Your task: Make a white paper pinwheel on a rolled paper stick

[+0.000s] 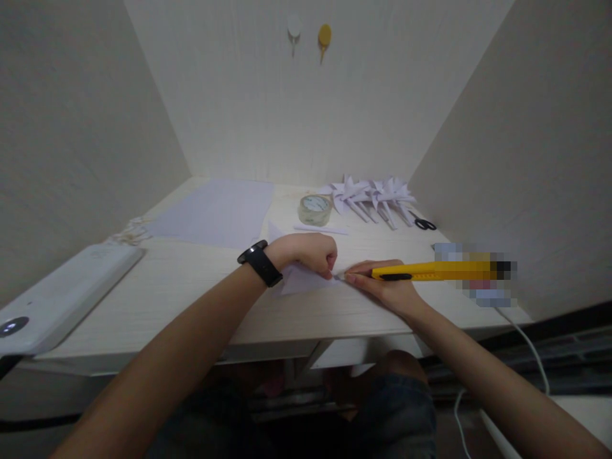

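While my left hand (pixel 313 252) is fisted down on a folded white paper piece (pixel 301 279) near the front edge of the tabletop (pixel 182 287), my right hand (pixel 387 284) has its grip closed around a yellow utility knife (pixel 430 271), blade tip touching the paper. Finished paper pinwheels (pixel 373 194) lie at the back by a tape roll (pixel 315 209) and scissors (pixel 424 224). I judge this cut barely begun, with blank sheets (pixel 215 210) waiting.

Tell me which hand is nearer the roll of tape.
Left. The left hand rests fisted on the folded paper, just in front of the roll of tape; the right hand, gripping the yellow knife, sits farther right.
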Available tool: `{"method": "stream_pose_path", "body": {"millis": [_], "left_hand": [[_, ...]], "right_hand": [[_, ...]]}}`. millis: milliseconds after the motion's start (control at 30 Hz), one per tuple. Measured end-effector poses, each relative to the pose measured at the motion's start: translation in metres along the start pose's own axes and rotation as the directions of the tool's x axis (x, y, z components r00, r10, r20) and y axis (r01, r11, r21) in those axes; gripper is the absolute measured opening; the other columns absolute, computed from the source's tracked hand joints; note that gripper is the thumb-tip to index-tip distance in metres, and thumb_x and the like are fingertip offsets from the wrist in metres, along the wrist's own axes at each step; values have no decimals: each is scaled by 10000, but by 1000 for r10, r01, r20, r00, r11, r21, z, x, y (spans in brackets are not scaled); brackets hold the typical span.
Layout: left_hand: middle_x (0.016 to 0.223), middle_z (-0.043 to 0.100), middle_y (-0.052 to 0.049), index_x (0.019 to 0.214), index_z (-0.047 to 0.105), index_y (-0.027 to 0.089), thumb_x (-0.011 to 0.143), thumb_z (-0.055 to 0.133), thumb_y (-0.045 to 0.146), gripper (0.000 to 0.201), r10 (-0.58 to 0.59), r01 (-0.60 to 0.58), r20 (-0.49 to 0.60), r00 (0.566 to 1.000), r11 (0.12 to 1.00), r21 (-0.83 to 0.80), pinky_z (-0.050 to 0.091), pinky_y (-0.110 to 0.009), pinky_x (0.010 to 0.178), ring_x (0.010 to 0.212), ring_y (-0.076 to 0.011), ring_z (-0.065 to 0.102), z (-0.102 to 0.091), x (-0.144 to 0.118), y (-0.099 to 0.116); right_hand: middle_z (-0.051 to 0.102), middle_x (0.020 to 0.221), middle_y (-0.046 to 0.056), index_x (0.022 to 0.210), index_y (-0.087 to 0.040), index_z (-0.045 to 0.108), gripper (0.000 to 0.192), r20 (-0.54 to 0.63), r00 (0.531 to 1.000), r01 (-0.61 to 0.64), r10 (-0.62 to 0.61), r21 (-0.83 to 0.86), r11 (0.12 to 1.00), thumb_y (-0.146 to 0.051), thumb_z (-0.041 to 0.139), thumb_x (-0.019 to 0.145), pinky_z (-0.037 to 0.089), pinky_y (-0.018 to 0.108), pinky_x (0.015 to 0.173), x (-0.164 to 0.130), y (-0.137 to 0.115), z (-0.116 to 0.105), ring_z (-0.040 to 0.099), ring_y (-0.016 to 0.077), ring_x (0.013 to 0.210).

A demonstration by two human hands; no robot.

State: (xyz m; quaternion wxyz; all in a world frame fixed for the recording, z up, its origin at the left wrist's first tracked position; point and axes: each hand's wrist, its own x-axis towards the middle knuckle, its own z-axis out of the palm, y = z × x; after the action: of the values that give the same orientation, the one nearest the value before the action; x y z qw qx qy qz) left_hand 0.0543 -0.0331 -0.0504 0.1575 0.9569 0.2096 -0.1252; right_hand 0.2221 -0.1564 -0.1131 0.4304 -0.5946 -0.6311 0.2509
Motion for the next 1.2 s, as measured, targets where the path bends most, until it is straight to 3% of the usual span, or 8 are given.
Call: {"method": "stream_pose_path", "body": {"millis": [1200], "left_hand": [[727,681,-16,842,728,129,721,687,281,199,51,-54,-21,998,982,-181,370,-224,582,643,-120,546,7,3,-15]], "right_hand": [[785,843,72,780,-219,796,201,-6,1000,12,-12,-1,1000,-413,760,742,608,399,780,-1,-1,-2,730,257,779]]}}
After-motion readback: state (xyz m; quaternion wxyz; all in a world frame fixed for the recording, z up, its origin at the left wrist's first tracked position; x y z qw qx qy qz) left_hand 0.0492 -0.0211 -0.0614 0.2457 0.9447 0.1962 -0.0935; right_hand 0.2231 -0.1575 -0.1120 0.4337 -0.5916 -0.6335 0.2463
